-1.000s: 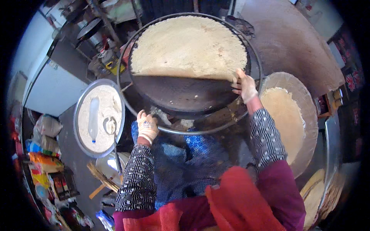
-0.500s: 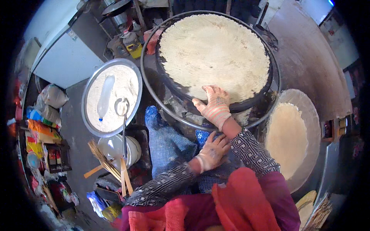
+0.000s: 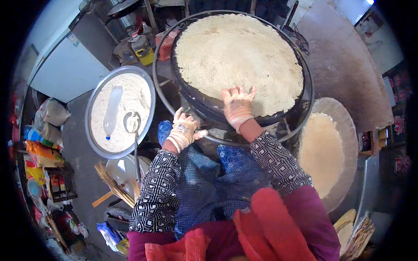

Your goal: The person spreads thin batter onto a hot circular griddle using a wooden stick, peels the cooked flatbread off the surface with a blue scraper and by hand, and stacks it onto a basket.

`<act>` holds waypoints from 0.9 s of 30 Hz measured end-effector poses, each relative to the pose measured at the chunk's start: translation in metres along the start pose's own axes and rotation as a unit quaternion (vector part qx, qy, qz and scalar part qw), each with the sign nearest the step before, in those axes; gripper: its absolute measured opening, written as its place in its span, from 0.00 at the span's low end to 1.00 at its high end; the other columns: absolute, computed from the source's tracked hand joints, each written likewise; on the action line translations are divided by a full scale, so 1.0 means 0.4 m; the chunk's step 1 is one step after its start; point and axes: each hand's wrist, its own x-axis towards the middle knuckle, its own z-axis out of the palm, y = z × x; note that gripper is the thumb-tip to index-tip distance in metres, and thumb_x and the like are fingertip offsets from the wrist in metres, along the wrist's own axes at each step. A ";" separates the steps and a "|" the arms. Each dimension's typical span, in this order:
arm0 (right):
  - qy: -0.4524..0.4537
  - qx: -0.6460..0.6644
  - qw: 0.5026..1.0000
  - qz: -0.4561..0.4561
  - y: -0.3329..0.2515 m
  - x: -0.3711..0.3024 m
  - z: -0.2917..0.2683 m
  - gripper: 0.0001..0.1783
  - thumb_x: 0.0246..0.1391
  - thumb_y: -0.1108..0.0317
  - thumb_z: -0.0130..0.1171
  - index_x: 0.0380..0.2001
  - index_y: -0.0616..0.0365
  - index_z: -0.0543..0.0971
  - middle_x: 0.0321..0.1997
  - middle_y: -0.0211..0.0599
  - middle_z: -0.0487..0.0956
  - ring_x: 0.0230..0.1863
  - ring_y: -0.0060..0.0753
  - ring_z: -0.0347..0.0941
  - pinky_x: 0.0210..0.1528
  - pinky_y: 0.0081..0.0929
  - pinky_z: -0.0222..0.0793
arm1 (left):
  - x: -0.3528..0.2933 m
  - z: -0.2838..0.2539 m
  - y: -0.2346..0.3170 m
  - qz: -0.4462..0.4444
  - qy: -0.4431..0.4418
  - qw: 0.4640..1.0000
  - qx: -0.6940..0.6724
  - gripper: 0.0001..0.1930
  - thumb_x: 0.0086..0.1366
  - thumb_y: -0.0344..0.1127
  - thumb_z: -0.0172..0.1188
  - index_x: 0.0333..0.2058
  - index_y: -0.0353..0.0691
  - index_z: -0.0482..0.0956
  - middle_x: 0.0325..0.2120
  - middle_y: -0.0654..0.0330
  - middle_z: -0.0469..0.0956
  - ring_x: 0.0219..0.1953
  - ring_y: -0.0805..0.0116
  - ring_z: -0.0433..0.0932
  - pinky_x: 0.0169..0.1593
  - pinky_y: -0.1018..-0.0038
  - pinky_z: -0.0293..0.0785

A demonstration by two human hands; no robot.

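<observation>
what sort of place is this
Probably a small flatbread-making kitchen or workshop: a broad round griddle carries a thin, pale flatbread, and a metal basin to its left holds a pale, batter-like mix with a ladle in it.

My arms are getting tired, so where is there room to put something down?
The brown surface, right of the metal ring, has a wide bare stretch. Another bare patch is the grey floor between the silver basin and the piled bags. It's crowded around the griddle: pale sheet, left hand, right hand.
</observation>
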 end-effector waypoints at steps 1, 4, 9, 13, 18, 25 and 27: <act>-0.032 -0.025 0.999 0.008 0.035 0.001 -0.007 0.18 0.51 0.61 0.57 0.47 0.46 0.75 0.55 0.33 0.74 0.62 0.38 0.63 0.62 0.71 0.40 | 0.009 0.028 0.002 -0.003 0.030 0.999 -0.017 0.30 0.58 0.66 0.48 0.28 0.44 0.84 0.29 0.56 0.79 0.44 0.51 0.74 0.66 0.52 0.46; -0.059 -0.121 0.990 0.036 0.113 0.020 -0.095 0.13 0.54 0.64 0.49 0.40 0.42 0.80 0.45 0.28 0.78 0.55 0.32 0.70 0.61 0.70 0.43 | 0.003 0.038 0.053 0.013 0.016 0.999 -0.037 0.31 0.58 0.66 0.46 0.30 0.45 0.85 0.30 0.55 0.79 0.44 0.50 0.73 0.63 0.51 0.49; 0.327 -0.008 0.944 -0.034 0.271 0.013 -0.177 0.08 0.41 0.67 0.61 0.29 0.43 0.81 0.33 0.28 0.80 0.45 0.30 0.74 0.63 0.63 0.46 | -0.008 0.066 0.226 0.007 0.059 0.990 -0.131 0.28 0.54 0.65 0.54 0.32 0.44 0.82 0.32 0.56 0.78 0.45 0.53 0.72 0.62 0.52 0.52; 0.359 -0.030 0.929 -0.079 0.305 -0.063 -0.124 0.08 0.39 0.69 0.60 0.27 0.43 0.81 0.32 0.27 0.80 0.46 0.30 0.74 0.63 0.65 0.47 | -0.018 0.069 0.298 0.012 0.062 0.985 -0.158 0.27 0.53 0.58 0.60 0.43 0.43 0.77 0.42 0.53 0.74 0.49 0.51 0.69 0.62 0.51 0.53; 0.261 0.069 0.963 0.011 0.293 -0.315 0.019 0.32 0.36 0.64 0.69 0.50 0.48 0.74 0.57 0.38 0.68 0.62 0.45 0.59 0.62 0.61 0.49 | -0.035 -0.087 0.293 0.081 0.166 0.971 -0.150 0.35 0.50 0.59 0.60 0.51 0.39 0.72 0.48 0.51 0.70 0.55 0.48 0.65 0.62 0.49 0.52; 0.176 0.829 0.422 0.322 0.220 -0.431 0.079 0.22 0.56 0.61 0.59 0.49 0.63 0.69 0.40 0.38 0.78 0.38 0.32 0.77 0.40 0.31 0.76 | 0.169 -0.021 0.241 0.033 0.129 0.978 0.159 0.36 0.62 0.59 0.50 0.57 0.34 0.66 0.59 0.50 0.66 0.64 0.52 0.59 0.66 0.44 0.41; 0.188 0.854 0.361 0.324 0.284 -0.401 0.141 0.20 0.57 0.60 0.58 0.48 0.62 0.70 0.38 0.37 0.78 0.36 0.31 0.77 0.39 0.29 0.76 | 0.166 -0.089 0.343 0.096 0.024 0.992 0.075 0.31 0.64 0.56 0.49 0.56 0.38 0.68 0.58 0.50 0.67 0.63 0.51 0.60 0.67 0.44 0.40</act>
